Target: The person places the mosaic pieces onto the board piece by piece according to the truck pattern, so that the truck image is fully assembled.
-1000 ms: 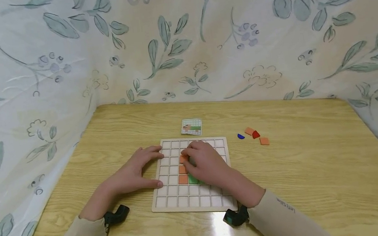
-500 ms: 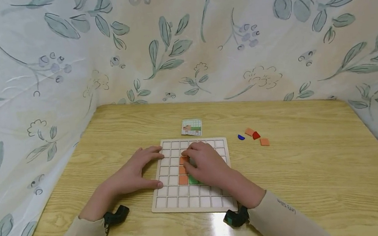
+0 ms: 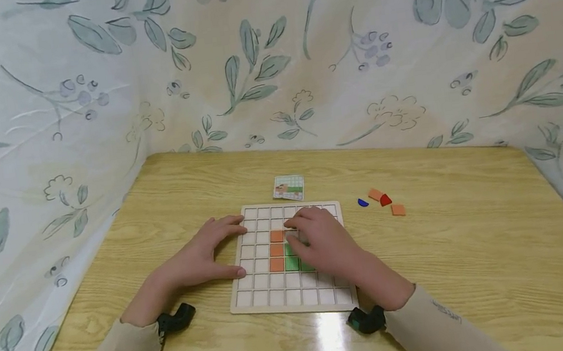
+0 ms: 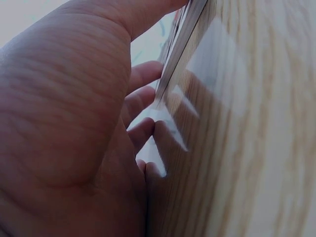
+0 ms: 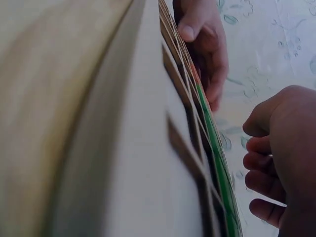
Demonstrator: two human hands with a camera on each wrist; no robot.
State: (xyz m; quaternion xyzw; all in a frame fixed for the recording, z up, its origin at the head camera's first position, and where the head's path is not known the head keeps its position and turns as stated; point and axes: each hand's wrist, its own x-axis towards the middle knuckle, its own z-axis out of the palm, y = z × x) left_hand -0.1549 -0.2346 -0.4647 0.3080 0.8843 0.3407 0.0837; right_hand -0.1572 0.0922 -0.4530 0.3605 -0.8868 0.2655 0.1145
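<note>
A pale wooden grid board point(image 3: 294, 299) lies on the table, its cells framed by thin ridges. In one column sit 3 orange square tiles point(image 3: 276, 250), and green tiles point(image 3: 292, 263) lie just right of them, partly hidden under my right hand. My left hand point(image 3: 198, 254) rests at the board's left edge, thumb and fingers spread along it. Over the board's middle hovers my right hand point(image 3: 325, 244), fingers loosely bent with nothing between them; the right wrist view shows these fingers point(image 5: 264, 182) apart from the board's surface.
Behind the board lies a small pattern card point(image 3: 288, 188) with a coloured picture on a grid. To the right are a blue half-round piece point(image 3: 363, 203), a red piece point(image 3: 385, 200) and two loose orange tiles point(image 3: 398, 210). A floral curtain point(image 3: 265, 53) borders the table's far side.
My right hand has shifted right and lifted off the topmost orange tile, which now shows whole in its cell. The left hand has stayed at the board's edge.
</note>
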